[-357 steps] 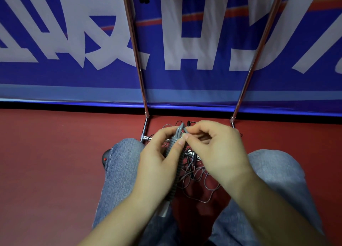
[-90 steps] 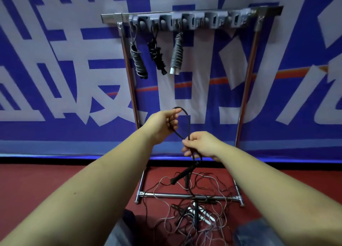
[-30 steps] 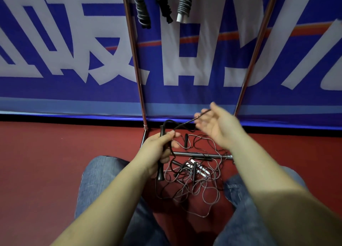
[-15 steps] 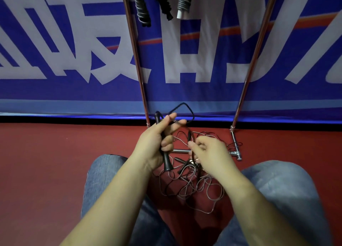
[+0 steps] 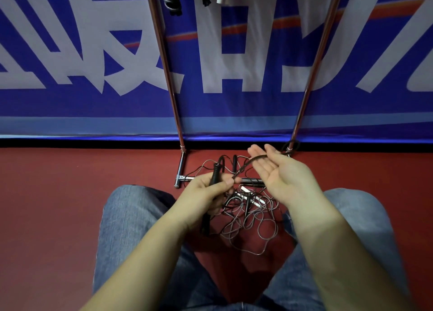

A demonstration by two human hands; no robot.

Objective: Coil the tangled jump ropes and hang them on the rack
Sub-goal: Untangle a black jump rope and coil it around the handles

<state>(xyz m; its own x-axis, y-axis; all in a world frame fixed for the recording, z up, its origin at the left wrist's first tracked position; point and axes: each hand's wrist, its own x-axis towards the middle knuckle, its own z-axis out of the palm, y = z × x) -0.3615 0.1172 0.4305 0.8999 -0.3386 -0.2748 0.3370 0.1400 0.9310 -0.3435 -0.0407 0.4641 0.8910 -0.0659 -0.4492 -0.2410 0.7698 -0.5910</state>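
Two hands work just above the tangle of ropes (image 5: 248, 212) on the red floor (image 5: 58, 205). The left hand (image 5: 206, 193) is curled around a black handle (image 5: 214, 175), whose top sticks up past the thumb while its lower end shows below the palm; the middle of the handle is hidden inside the grip. From that hand a black cord (image 5: 248, 164) arcs over to the right hand (image 5: 278, 177), which lies palm up with fingers spread and relaxed, the cord draped across the fingers without being pinched. Where the cord runs behind the right hand cannot be made out.

Beyond the tangle stands the rack (image 5: 171, 88): two slanted metal poles and a low crossbar, partly covered by the hands. Its top is cut off by the frame edge, so only the lower ends of three coiled ropes (image 5: 173, 1) hang into view above the tangle. Individual strands and handles within the tangle are hard to separate. Nearer than the tangle, two knees in blue jeans (image 5: 131, 217) flank it. Behind the rack hangs a blue banner (image 5: 70, 53) with large white characters.
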